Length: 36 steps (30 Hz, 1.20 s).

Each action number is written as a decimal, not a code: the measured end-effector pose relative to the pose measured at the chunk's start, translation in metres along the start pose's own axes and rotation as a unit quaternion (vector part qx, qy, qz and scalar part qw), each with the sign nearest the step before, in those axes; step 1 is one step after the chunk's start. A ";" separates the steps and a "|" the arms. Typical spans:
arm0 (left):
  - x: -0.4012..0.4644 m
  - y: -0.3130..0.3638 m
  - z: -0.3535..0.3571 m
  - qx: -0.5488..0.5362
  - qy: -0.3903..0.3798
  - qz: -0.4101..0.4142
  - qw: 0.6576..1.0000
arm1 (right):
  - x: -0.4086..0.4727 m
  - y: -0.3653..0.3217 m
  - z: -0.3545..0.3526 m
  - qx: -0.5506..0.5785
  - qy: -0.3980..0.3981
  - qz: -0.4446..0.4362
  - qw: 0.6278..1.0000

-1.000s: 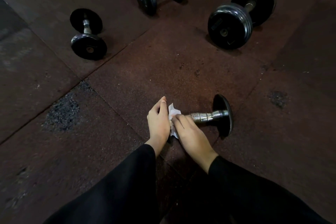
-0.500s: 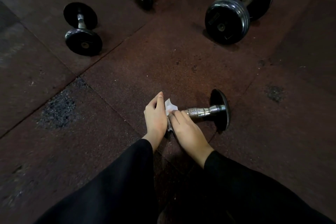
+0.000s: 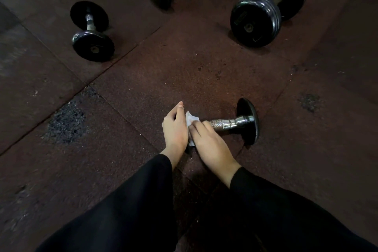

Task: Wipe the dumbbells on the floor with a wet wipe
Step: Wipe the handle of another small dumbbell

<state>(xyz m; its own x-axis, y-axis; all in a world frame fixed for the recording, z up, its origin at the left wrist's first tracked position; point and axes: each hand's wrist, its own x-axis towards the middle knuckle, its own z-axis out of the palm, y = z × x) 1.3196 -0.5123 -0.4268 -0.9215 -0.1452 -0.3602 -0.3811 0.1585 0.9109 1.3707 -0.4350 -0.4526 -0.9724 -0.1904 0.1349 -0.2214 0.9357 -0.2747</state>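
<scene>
Lying near the middle of the rubber floor point(image 3: 204, 71), the small dumbbell point(image 3: 235, 122), heavy, rigid and prone to rolling, is being steadied as the left hand point(image 3: 176, 129) is cupping its hidden end and the right hand point(image 3: 208, 141) is pinching the soft wet wipe point(image 3: 191, 119) against the knurled handle.

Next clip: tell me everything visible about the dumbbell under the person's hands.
The nearest dumbbell lies on its side on the dark rubber floor, axis running left to right. Its shiny metal handle has a knurled grip section and smooth stepped collars leading into a black round plate, seen almost edge-on at the right end. The left end is hidden behind the hands. The right hand covers the handle's near part; the left hand sits at the hidden end, with a crumpled white wet wipe showing between them.
</scene>
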 end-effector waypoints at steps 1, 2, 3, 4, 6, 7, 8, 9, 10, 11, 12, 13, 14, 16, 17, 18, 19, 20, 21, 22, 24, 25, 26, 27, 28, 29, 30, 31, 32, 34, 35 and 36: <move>0.000 -0.001 0.000 -0.001 0.002 -0.003 1.000 | 0.000 0.002 0.000 -0.005 0.008 0.003 1.000; 0.000 -0.001 0.000 -0.002 0.003 -0.005 1.000 | -0.002 0.005 -0.001 -0.007 0.015 0.012 1.000; 0.000 -0.001 0.001 -0.003 0.004 -0.005 1.000 | -0.003 0.008 -0.003 -0.009 0.018 0.025 0.999; -0.001 0.000 0.001 -0.002 0.005 -0.004 1.000 | -0.006 0.010 -0.006 -0.015 0.016 0.038 0.999; -0.001 0.000 0.000 0.000 0.006 0.001 1.000 | -0.006 0.011 -0.011 -0.030 0.013 0.052 0.998; 0.000 0.000 0.000 -0.005 0.005 0.001 1.000 | -0.004 0.010 -0.013 -0.041 0.013 0.054 0.998; 0.000 -0.001 0.000 -0.010 0.002 0.002 1.000 | -0.002 0.008 -0.014 -0.047 0.009 0.059 0.997; 0.001 -0.001 0.000 -0.011 0.001 0.002 1.000 | 0.001 0.006 -0.013 -0.044 0.001 0.061 0.997; 0.001 -0.001 0.001 -0.007 0.000 0.004 1.000 | 0.003 0.005 -0.014 -0.035 -0.013 0.059 0.998; 0.000 -0.001 0.001 -0.003 0.000 0.005 1.000 | 0.005 0.004 -0.015 -0.028 -0.019 0.063 0.997; 0.000 -0.001 0.001 -0.001 0.000 0.008 1.000 | 0.007 0.003 -0.018 -0.022 -0.027 0.073 0.997; -0.001 -0.001 0.001 -0.003 -0.001 0.011 1.000 | 0.010 0.002 -0.024 -0.015 -0.033 0.086 0.996; -0.001 0.000 0.001 -0.003 -0.003 0.012 1.000 | 0.014 0.001 -0.029 -0.011 -0.056 0.097 0.994; -0.002 0.001 0.000 0.000 -0.005 0.011 1.000 | 0.020 0.000 -0.037 -0.019 -0.084 0.097 0.991; -0.001 0.001 0.000 -0.001 -0.005 0.010 1.000 | 0.023 0.000 -0.039 -0.029 -0.095 0.096 0.990; -0.001 0.000 -0.001 0.000 -0.005 0.010 1.000 | 0.024 -0.002 -0.040 -0.039 -0.098 0.097 0.990; -0.001 0.000 -0.001 0.001 -0.005 0.008 1.000 | 0.024 -0.003 -0.040 -0.045 -0.098 0.100 0.989; -0.001 -0.001 0.000 0.002 -0.005 0.007 1.000 | 0.023 -0.004 -0.040 -0.046 -0.095 0.104 0.989; -0.002 -0.002 0.000 0.001 -0.007 0.008 1.000 | 0.023 -0.004 -0.040 -0.047 -0.096 0.108 0.988; -0.002 -0.003 0.000 -0.001 -0.008 0.008 1.000 | 0.024 -0.003 -0.040 -0.050 -0.095 0.111 0.988; 0.000 -0.004 0.000 -0.006 -0.005 0.003 1.000 | 0.028 0.000 -0.040 -0.047 -0.103 0.119 0.986; 0.001 -0.004 0.000 -0.008 -0.002 -0.001 1.000 | 0.031 0.001 -0.041 -0.045 -0.111 0.124 0.985; 0.001 -0.005 0.000 -0.009 0.000 -0.004 1.000 | 0.032 0.002 -0.042 -0.043 -0.115 0.121 0.985; 0.001 -0.004 0.000 -0.009 -0.001 -0.006 1.000 | 0.033 0.003 -0.041 -0.041 -0.124 0.120 0.984; 0.001 -0.005 0.001 -0.007 -0.002 -0.006 1.000 | 0.032 0.003 -0.040 -0.039 -0.126 0.120 0.984; 0.001 -0.005 0.001 -0.008 -0.001 -0.003 1.000 | 0.031 0.003 -0.040 -0.039 -0.126 0.120 0.984; 0.000 -0.005 0.001 -0.009 -0.001 0.000 1.000 | 0.029 0.004 -0.039 -0.041 -0.119 0.118 0.985; -0.001 -0.005 0.001 -0.012 -0.001 0.002 1.000 | 0.029 0.004 -0.038 -0.042 -0.118 0.119 0.985; 0.000 -0.004 0.001 -0.014 -0.001 0.002 1.000 | 0.030 0.005 -0.038 -0.042 -0.116 0.119 0.985; 0.002 -0.004 0.001 -0.016 0.002 -0.002 1.000 | 0.030 0.005 -0.039 -0.027 -0.120 0.115 0.986; 0.003 -0.004 0.001 -0.018 0.003 -0.002 1.000 | 0.029 0.004 -0.039 -0.020 -0.120 0.118 0.986; 0.004 -0.005 0.001 -0.020 0.004 0.000 1.000 | 0.027 0.003 -0.039 -0.018 -0.113 0.119 0.986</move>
<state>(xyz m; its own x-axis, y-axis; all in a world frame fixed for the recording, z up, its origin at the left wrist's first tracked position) 1.3180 -0.5123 -0.4326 -0.9206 -0.1536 -0.3590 -0.3779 0.1191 0.9182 1.3463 -0.4262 -0.4129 -0.9891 -0.0218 -0.1454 0.0135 0.9712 -0.2379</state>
